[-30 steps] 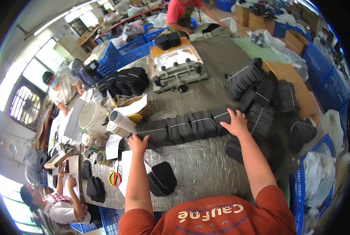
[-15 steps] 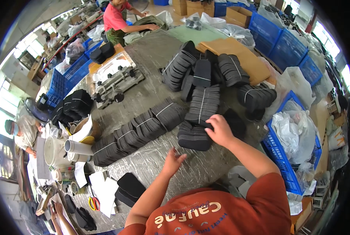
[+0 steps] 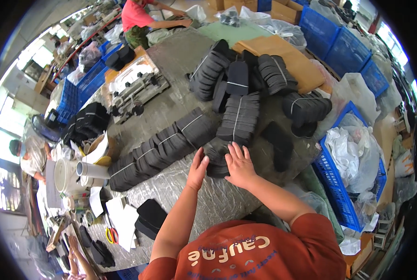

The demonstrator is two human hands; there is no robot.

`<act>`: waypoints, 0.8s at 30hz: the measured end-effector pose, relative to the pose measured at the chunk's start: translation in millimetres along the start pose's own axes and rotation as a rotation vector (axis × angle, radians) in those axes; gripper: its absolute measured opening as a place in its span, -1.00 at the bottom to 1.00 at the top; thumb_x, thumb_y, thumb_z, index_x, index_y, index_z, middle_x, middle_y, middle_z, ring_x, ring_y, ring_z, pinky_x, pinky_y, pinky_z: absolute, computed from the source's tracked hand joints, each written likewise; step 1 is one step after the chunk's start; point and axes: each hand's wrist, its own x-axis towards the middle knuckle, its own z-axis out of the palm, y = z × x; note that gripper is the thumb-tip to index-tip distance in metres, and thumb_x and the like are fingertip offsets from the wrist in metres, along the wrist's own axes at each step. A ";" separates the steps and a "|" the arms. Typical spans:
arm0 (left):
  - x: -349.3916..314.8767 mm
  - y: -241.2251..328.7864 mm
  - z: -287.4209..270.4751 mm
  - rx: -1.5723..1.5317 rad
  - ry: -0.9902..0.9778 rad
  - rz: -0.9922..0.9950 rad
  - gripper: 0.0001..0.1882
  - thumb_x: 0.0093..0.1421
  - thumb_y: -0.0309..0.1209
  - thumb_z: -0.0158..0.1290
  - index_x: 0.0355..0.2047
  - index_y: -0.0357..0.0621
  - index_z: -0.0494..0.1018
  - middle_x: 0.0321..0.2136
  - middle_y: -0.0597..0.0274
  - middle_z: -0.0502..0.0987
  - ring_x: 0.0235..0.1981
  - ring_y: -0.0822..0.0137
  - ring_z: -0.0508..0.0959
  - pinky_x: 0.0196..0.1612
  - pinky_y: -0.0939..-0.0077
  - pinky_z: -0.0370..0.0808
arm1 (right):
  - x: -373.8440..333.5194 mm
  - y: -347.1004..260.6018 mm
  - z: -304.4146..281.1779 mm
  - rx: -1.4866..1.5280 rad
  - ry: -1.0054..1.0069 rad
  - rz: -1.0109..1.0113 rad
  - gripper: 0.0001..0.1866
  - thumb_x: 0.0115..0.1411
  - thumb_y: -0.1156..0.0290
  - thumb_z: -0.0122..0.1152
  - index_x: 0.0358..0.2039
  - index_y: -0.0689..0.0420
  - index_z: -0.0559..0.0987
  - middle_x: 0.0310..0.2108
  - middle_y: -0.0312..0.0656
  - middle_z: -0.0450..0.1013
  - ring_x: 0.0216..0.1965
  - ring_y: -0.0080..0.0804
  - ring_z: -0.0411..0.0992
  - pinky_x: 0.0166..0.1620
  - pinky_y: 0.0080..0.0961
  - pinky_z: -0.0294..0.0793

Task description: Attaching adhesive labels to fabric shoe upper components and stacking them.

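A short stack of black rounded pads [image 3: 217, 161] stands on the grey table in front of me. My left hand [image 3: 198, 169] is at its left side, fingers straight and held upward. Across its right side lies my right hand [image 3: 240, 167], fingers stretched out and slightly spread against the pads. Just beyond the stack is a string-tied bundle of dark pads [image 3: 238, 119]. A long row of tied pad bundles [image 3: 164, 145] slants away to the left. Loose black pads [image 3: 278, 145] lie flat to the right of my right hand.
More tied bundles [image 3: 208, 74] are heaped at the far side, next to brown paper [image 3: 283, 58]. A metal clamp fixture [image 3: 138, 95] sits far left. Scissors [image 3: 111, 235] and white paper lie near left. A blue crate of plastic bags [image 3: 332, 186] stands right. A co-worker [image 3: 136, 18] works beyond.
My left hand has risen to the stack's left side. My right hand has shifted left, and the short stack has moved left and turned between both hands.
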 end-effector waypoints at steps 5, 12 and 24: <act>-0.8 -10.4 4.1 0.205 -0.166 0.209 -0.45 0.34 -0.20 -0.18 0.23 -0.29 0.15 0.20 0.04 0.22 0.25 0.19 0.18 0.30 0.40 -0.01 | -7.4 -4.2 2.7 0.173 -0.045 0.049 -0.11 -0.31 0.19 0.53 0.04 0.18 0.28 -0.08 -0.04 0.34 0.04 -0.06 0.28 0.16 -0.09 0.15; -109.2 -30.4 16.1 0.480 -0.028 0.432 -0.09 0.13 -0.19 0.06 0.31 -0.33 -0.18 0.28 -0.13 0.00 0.32 0.03 0.00 0.32 0.25 -0.07 | -19.0 -19.1 22.9 0.116 0.127 0.027 -0.33 -0.20 0.43 0.33 0.02 0.12 0.35 -0.16 -0.08 0.34 -0.09 -0.12 0.29 -0.03 -0.23 0.27; -94.9 -15.7 -50.0 0.449 0.073 0.189 -0.28 -0.13 -0.37 0.35 0.03 -0.23 0.28 -0.08 0.04 0.44 -0.01 0.18 0.43 0.07 0.36 0.35 | -35.5 -44.7 14.8 0.627 0.117 -0.102 -0.02 -0.35 0.45 0.53 0.16 -0.02 0.26 0.12 -0.03 0.13 0.15 0.05 0.15 0.18 -0.17 0.20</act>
